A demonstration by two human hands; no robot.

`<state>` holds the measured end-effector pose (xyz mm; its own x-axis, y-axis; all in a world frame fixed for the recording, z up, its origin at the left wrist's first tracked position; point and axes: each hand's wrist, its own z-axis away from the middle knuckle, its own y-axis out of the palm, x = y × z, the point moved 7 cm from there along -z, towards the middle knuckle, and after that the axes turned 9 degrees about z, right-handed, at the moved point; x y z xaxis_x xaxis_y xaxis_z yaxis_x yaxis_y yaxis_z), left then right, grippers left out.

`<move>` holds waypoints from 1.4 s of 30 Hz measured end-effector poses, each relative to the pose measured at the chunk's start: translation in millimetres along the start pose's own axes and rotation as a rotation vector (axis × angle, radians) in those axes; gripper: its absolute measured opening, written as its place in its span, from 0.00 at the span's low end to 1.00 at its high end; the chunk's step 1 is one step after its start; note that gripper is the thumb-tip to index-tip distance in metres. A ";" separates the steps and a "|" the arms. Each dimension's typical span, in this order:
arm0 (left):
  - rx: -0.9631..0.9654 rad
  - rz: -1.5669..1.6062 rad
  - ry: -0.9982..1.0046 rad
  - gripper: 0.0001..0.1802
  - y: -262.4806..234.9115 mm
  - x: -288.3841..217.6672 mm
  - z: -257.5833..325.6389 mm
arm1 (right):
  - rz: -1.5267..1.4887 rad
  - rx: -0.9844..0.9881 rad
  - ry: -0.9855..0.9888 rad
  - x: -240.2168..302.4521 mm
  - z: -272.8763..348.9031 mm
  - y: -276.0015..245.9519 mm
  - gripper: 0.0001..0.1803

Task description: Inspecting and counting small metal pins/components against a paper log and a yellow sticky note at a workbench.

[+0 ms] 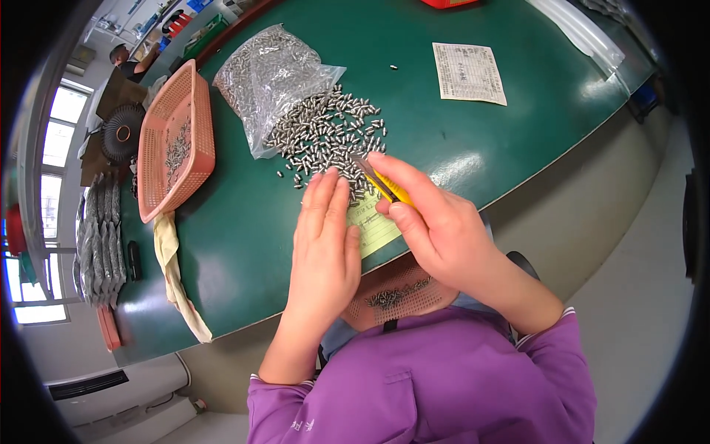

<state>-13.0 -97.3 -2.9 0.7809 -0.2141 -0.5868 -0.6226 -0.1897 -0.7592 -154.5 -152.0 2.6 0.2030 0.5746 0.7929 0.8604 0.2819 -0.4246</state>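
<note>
A heap of small metal parts [325, 129] with tapered ends spills over the green table out of a clear plastic bag [270, 81], which is still bulging with more of them. At the heap's near edge my left hand [325, 229] lies with fingers stretched and side by side, its tips against the parts. My right hand [436, 222] grips a yellow utility knife [392, 189], whose blade end points into the heap. Beneath and between my hands is a yellow-green written slip [376, 229], partly covered by my fingers and some parts.
A pink plastic basket [200, 159] with some parts stands left of the bag. A second pink basket [355, 314] with parts sits at my lap, below the table edge. A white paper slip [470, 74], a pale cloth [174, 274] and stacked filled bags [100, 237] lie around. Far left, a person [137, 65] is at work.
</note>
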 end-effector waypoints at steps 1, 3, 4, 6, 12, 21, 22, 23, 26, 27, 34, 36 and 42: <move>0.036 0.013 -0.026 0.30 5.3 1.5 -0.2 | -0.002 0.001 -0.004 -0.5 -0.2 1.3 0.25; 0.070 -0.070 -0.002 0.31 8.4 0.3 1.4 | 0.002 -0.008 0.003 -2.0 -0.3 2.7 0.25; 0.100 -0.071 0.015 0.31 10.0 -1.6 3.0 | 0.002 -0.008 0.006 -3.6 0.4 3.3 0.25; 0.162 -0.077 0.035 0.31 11.2 -6.0 7.3 | 0.036 -0.027 -0.011 -4.6 1.5 3.3 0.25; 0.215 -0.089 0.078 0.34 11.2 -9.8 17.2 | 0.026 -0.031 0.039 -8.6 -0.7 3.0 0.25; 0.087 0.176 0.054 0.37 -6.4 -4.9 23.8 | -0.318 -0.007 0.155 -16.2 6.7 0.3 0.26; 0.014 0.185 0.060 0.37 -12.0 -1.1 26.7 | -0.385 -0.002 0.160 -16.1 9.3 -2.4 0.28; -0.059 0.195 0.066 0.38 -18.0 1.1 29.0 | -0.384 -0.001 0.159 -13.2 12.7 -7.7 0.28; -0.219 0.104 -0.024 0.24 -31.5 7.8 35.5 | -0.369 0.089 0.227 4.1 24.1 -17.4 0.28; -0.300 0.095 -0.019 0.14 -33.5 8.3 35.1 | -0.327 0.147 0.270 6.2 29.8 -17.2 0.28; -0.277 0.027 -0.068 0.13 -19.0 -0.7 25.4 | 0.249 0.244 0.059 16.4 54.5 4.4 0.29; -0.276 0.008 -0.057 0.12 -16.0 -3.1 22.8 | 0.321 0.288 0.060 17.5 54.7 8.7 0.29; -0.259 -0.035 -0.029 0.10 -13.4 -3.6 21.4 | 0.362 0.296 0.054 21.9 50.4 9.6 0.30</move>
<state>-6.4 -73.5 3.4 0.8013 -0.1758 -0.5719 -0.5842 -0.4360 -0.6845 -165.3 -98.1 -6.1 0.4961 0.6380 0.5889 0.5611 0.2820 -0.7782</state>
